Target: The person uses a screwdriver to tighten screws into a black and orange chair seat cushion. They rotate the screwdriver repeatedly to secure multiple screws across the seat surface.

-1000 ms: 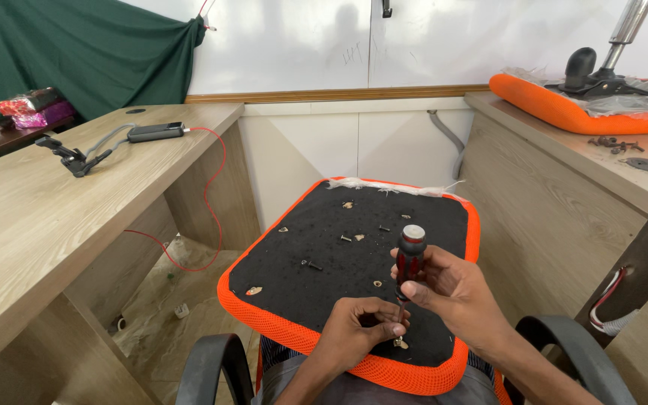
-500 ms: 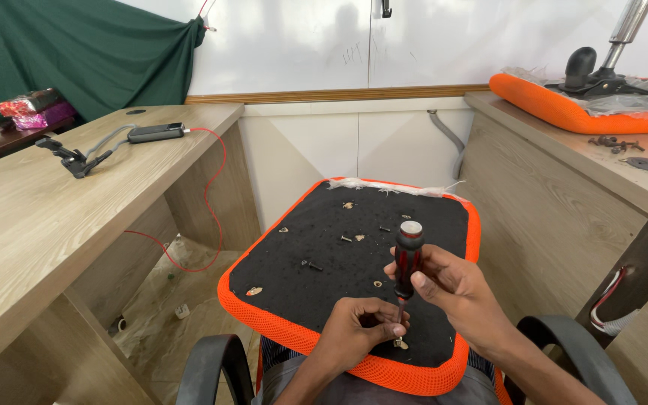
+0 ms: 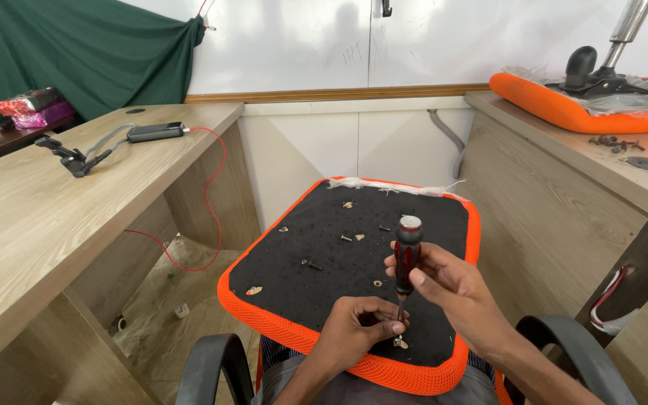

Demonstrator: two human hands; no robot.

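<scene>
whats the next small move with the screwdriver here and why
Probably turn the screwdriver in place with the right hand. It stands upright, tip down by the small metal fitting on the black seat underside, and the left hand fingers steady the shaft near the tip.

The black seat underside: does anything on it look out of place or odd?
Yes. Loose screws lie scattered on the seat underside, and torn white lining sticks out at its far edge.

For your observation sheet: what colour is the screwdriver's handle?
Dark red and black with a pale cap, on the screwdriver; head view.
</scene>
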